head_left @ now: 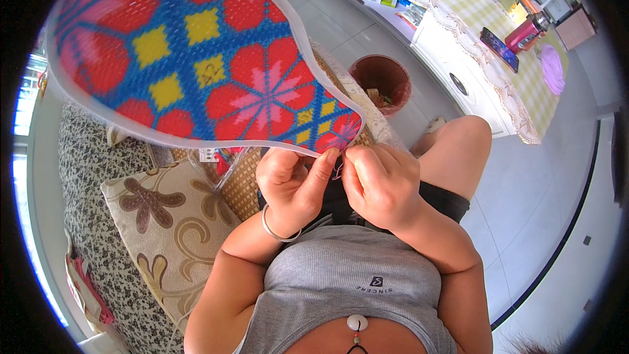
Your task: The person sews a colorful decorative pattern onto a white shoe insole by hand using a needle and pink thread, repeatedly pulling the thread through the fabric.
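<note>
An embroidered insole (pixel 262 95), with red and pink flowers, a blue lattice, yellow squares and a white border, stretches across the upper left. Its narrower end points down toward my hands. My left hand (pixel 291 183) is closed, its thumb and fingertips pinching the border at that end. Right beside it, my right hand (pixel 383 183) is closed too, fingertips pressed together at the same edge. Whether a needle sits between them is too small to tell. A bit of pink thread (pixel 338 172) shows just under the fingertips.
A patterned cushion (pixel 167 223) lies on the flowered sofa cover (pixel 92 177) at left. Colored thread in a plastic bag (pixel 226 160) rests beside it. Ahead stand a brown waste bin (pixel 380 75) and a cloth-covered table (pixel 485 10) with a phone (pixel 499 49) and red bottle (pixel 526 33).
</note>
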Available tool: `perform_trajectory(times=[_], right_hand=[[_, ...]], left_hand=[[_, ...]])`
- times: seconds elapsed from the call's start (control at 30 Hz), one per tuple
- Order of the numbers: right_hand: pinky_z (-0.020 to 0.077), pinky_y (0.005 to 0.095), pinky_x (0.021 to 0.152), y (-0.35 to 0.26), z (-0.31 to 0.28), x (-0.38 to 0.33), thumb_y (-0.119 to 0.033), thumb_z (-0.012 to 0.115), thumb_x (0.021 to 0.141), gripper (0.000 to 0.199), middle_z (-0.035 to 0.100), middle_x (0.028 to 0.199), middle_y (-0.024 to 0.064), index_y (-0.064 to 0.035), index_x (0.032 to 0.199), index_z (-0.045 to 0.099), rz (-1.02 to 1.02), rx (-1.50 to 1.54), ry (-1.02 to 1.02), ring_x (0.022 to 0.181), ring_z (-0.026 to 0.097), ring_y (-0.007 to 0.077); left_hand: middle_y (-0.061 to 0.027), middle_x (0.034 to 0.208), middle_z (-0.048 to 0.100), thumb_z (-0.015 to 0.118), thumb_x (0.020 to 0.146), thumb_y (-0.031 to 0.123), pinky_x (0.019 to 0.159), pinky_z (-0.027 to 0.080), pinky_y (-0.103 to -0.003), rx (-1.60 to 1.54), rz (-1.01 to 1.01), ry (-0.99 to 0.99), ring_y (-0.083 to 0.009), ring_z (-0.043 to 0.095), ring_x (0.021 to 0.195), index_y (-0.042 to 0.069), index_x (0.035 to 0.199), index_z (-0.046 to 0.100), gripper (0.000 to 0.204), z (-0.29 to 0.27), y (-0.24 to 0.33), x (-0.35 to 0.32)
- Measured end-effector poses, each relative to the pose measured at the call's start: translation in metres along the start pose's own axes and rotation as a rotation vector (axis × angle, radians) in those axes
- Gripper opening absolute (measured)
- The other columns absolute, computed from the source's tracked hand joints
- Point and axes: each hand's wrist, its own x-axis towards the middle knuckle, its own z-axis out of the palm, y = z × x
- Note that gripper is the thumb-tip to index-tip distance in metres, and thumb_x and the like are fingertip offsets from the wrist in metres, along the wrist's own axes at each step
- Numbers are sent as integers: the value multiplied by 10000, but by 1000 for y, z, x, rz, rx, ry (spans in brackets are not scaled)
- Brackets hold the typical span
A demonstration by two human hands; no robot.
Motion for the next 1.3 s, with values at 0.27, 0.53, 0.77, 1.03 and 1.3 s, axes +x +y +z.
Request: perform_trajectory(times=[0.27,0.53,0.77,1.03,1.3], right_hand=[[410,333,451,-4,-11,5,50,669,722,172,538,631,77,-14,835,557,30,72,43,495,524,239],[463,298,554,-1,-7,5,-88,687,801,139,582,736,66,-29,889,596,347,418,151,654,576,190],[381,200,604,18,3,-7,-107,672,834,189,615,832,23,9,981,654,1135,1791,-109,677,496,75],[376,200,573,25,8,-10,-146,665,845,134,578,773,8,-22,882,628,1172,1754,-67,682,506,87],[424,228,481,103,-42,-13,25,536,877,50,554,834,92,18,923,556,1118,2093,837,682,516,148]], left_hand=[[-59,881,632,648,823,-62,723,467,-235,-176,-97,10,-96,574,793,-38,896,613,85,2,7,8],[-72,841,652,666,829,29,647,472,-255,-460,-216,-43,-124,575,695,-11,934,620,121,1,9,21],[-95,792,605,691,786,44,659,471,-280,-739,-348,-251,-177,574,735,-34,861,647,117,0,1,28],[-99,761,602,701,782,85,625,460,-291,-612,-265,-290,-186,570,689,-41,823,640,146,4,1,26],[-68,674,489,674,813,157,504,378,-294,-897,-492,-271,-160,431,554,-1,781,556,200,-22,-27,35]])
